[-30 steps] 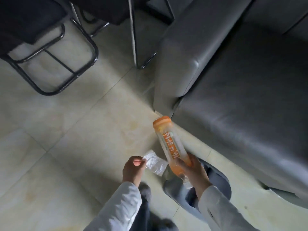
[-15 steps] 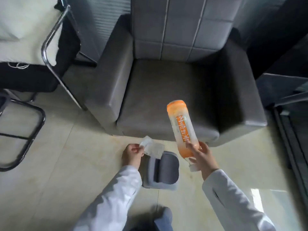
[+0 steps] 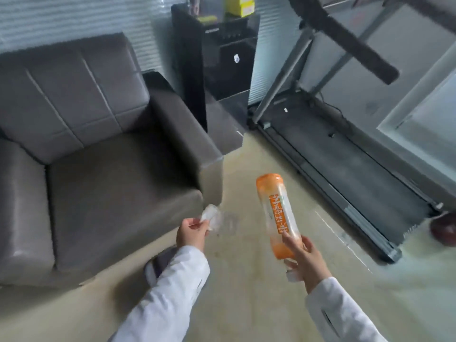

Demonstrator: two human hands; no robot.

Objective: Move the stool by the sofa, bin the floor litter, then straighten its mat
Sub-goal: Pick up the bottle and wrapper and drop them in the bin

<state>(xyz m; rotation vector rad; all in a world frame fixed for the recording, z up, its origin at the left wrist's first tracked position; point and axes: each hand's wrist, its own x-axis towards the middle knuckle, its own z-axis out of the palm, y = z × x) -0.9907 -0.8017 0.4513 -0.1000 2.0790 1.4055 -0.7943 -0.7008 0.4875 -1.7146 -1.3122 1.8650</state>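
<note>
Bottle point(image 3: 278, 215) neck-down in right hand point(image 3: 304, 262)

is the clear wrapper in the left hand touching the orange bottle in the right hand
Apart. The head view shows the clear wrapper pinched in the left hand, with bare floor plainly visible between it and the orange bottle held by the right hand.

Treadmill point(image 3: 345, 154) beside black cabinet point(image 3: 222, 60)
</note>
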